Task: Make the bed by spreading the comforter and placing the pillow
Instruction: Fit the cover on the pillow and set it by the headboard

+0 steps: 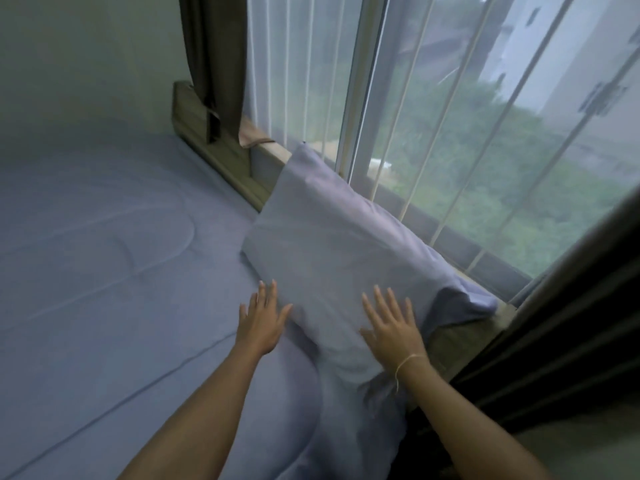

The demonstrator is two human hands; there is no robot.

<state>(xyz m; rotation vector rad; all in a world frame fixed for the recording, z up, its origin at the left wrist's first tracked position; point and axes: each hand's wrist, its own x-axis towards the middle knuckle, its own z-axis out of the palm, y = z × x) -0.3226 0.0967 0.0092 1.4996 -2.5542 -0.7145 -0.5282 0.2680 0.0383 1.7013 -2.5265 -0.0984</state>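
Both jobs look nearly done: I see the comforter (pixel 104 258) spread flat over the bed and the pillow (pixel 332 251) leaning against the window-side ledge (pixel 221 161). My left hand (pixel 261 318) and right hand (pixel 391 327) press it with flat, spread fingers, gripping nothing; only final patting remains, I judge.

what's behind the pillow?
The pillow leans on the wooden headboard, with sheer curtain and window behind. Both the left hand and the right hand lie flat on it. The headboard stretch directly behind is covered.
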